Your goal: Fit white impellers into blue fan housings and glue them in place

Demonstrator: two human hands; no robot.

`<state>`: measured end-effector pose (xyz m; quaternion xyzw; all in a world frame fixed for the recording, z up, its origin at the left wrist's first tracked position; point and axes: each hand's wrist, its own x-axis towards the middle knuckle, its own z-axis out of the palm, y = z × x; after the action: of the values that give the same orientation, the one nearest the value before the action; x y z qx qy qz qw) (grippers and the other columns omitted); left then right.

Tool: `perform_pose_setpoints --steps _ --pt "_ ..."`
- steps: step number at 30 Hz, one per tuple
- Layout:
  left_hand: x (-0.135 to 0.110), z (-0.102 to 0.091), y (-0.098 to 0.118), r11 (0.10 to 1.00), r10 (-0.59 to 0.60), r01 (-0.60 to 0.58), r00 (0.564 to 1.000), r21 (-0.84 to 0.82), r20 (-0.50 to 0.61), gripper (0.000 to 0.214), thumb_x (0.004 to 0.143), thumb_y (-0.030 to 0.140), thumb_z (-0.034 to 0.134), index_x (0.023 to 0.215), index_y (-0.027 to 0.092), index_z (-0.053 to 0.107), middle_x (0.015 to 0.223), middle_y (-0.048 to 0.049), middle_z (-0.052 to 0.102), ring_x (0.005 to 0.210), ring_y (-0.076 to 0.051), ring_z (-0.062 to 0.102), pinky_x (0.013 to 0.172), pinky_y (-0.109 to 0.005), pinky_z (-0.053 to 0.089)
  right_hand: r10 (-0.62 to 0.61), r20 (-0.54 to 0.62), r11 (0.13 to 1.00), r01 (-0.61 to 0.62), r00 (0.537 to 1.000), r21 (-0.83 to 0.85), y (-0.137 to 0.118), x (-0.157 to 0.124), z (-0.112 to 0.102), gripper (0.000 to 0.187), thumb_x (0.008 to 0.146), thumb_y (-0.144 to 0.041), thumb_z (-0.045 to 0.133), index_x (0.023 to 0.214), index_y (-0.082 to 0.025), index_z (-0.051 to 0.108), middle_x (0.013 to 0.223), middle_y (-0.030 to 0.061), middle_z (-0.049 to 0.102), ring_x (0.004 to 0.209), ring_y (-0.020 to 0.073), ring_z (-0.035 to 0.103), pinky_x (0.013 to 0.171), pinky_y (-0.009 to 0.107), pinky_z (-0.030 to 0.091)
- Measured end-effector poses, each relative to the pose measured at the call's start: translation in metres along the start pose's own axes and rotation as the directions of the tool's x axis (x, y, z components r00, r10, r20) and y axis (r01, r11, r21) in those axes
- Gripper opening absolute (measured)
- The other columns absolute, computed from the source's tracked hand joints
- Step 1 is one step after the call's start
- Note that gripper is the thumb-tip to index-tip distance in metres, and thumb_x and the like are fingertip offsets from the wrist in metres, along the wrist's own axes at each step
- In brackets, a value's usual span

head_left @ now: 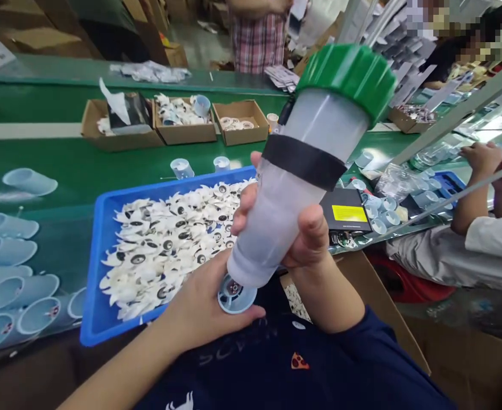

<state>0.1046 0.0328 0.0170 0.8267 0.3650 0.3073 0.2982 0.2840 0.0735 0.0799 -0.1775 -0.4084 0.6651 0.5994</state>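
My right hand (291,233) is shut around a translucent plastic bottle (306,199), which tilts up to the right. The bottle has a ribbed green screw cap (345,80) and a black band (304,162) around its middle. My left hand (202,310) holds a small pale blue cup (236,295) with a dark centre, right below the bottle's rounded base. Just left of my hands lies a blue plastic tray (92,273) heaped with white petal-like pieces (165,245) with dark round centres. My hands hide its right part.
Pale blue cups (7,285) lie on a green work belt (106,165) to the left. Several cardboard boxes (185,128) with white parts stand beyond the tray. On the right, a co-worker's hands (481,159) work near a black box (345,210). A person in a plaid shirt (257,42) stands opposite.
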Motion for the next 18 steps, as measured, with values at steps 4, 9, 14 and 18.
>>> perform_pose_setpoints --steps 4,9,14,18 --pt "0.001 0.000 0.010 1.000 0.014 -0.014 1.000 -0.017 0.002 0.026 0.074 0.030 0.080 0.091 0.023 0.062 0.085 0.0025 0.069 0.072 -0.017 0.066 0.063 -0.027 0.051 0.043 0.032 0.990 -0.038 0.999 -0.136 -0.004 -0.015 0.006 0.049 0.068 -0.059 0.085 0.098 -0.023 0.068 0.095 0.0049 0.069 0.079 0.0210 0.070 0.074 0.038 0.062" --pt "0.002 0.005 0.017 0.999 -0.051 0.052 0.999 -0.001 0.004 0.022 0.072 0.027 0.077 0.085 0.022 0.060 0.080 0.0022 0.067 0.065 -0.015 0.062 0.059 -0.027 0.047 0.102 -0.024 0.966 -0.105 0.994 -0.236 -0.005 -0.021 0.006 0.060 0.066 -0.061 0.084 0.110 -0.024 0.066 0.097 0.0067 0.069 0.088 0.0274 0.073 0.082 0.046 0.064" --pt "0.005 -0.005 0.028 0.980 -0.201 0.200 0.974 0.015 0.109 0.022 0.071 0.033 0.076 0.085 0.022 0.064 0.082 -0.0003 0.070 0.068 -0.019 0.065 0.058 -0.029 0.048 0.033 -0.034 0.974 -0.040 0.999 -0.222 0.000 -0.014 0.008 0.052 0.070 -0.062 0.082 0.103 -0.025 0.067 0.097 0.0057 0.070 0.083 0.0238 0.072 0.075 0.042 0.065" --pt "0.005 -0.020 0.024 0.941 -0.335 0.329 0.880 0.075 0.336 0.047 0.066 0.046 0.081 0.109 0.028 0.069 0.093 -0.0001 0.076 0.076 -0.024 0.070 0.064 -0.034 0.053 -0.036 -0.062 0.943 0.013 0.997 -0.333 -0.001 -0.014 -0.008 0.074 0.069 -0.078 0.073 0.121 -0.027 0.063 0.100 0.0068 0.069 0.080 0.0256 0.072 0.069 0.045 0.065"
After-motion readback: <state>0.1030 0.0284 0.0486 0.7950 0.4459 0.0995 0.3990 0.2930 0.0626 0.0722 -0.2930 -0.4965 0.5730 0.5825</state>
